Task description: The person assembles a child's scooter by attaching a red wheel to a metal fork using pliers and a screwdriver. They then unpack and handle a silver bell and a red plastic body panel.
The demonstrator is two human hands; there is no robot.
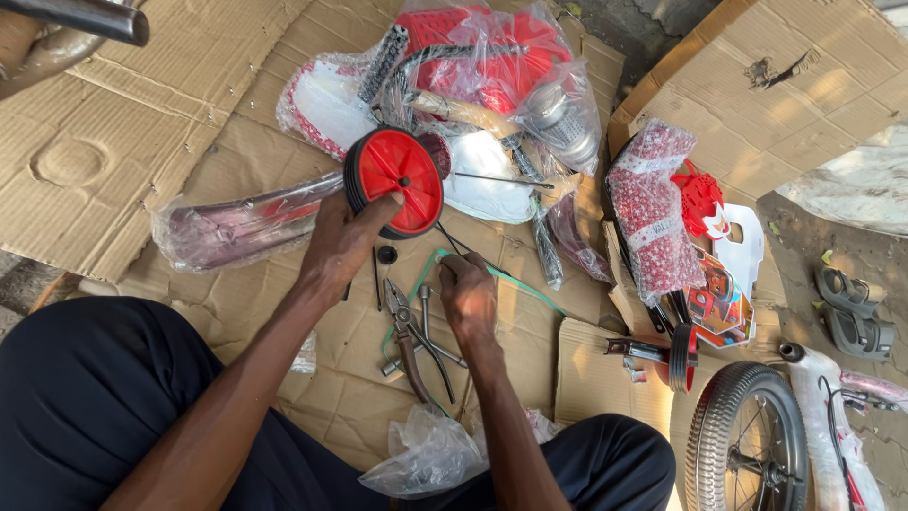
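Head view: the left hand (pixel 342 238) gripped a red training wheel (pixel 395 183) with black tyre; right hand (pixel 466 293) fingers pinched closed just below it, their contents too small to make out.

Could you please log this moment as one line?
left hand: grips red wheel | right hand: pinches thin rod | pliers lie on cardboard
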